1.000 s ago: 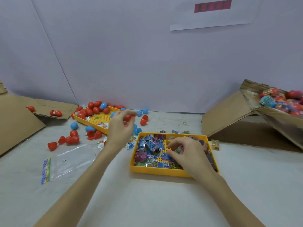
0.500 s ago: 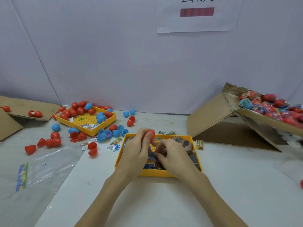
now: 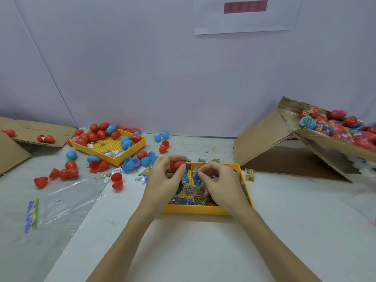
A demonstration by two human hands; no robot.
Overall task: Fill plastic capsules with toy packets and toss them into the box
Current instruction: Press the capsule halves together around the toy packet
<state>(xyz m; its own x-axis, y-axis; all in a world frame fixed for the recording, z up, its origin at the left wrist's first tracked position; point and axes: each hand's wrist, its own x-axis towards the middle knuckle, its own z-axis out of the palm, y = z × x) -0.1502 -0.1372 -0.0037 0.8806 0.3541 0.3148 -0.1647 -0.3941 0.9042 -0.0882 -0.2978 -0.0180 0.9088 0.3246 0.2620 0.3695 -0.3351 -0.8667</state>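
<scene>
Centre frame: left hand (image 3: 162,180) grips red plastic capsule (image 3: 177,165); right hand (image 3: 220,185) pinches blue toy packet (image 3: 197,178) above yellow plastic tray (image 3: 203,209). Step: filling. Next, likely: push packet in, close, toss to cardboard box (image 3: 317,139), right edge.

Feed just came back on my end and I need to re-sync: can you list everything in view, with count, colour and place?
near tray: one, yellow, centre, under both hands
toy packets: many, mostly blue, in near tray
far tray: one, yellow, back left
empty capsules: many, red and blue, in and around far tray
box: one, brown cardboard, right, tilted
filled capsules: many, mostly red, in box
plastic bag: one, clear, left
left hand: holds red capsule
right hand: fingers pinch blue packet
</scene>
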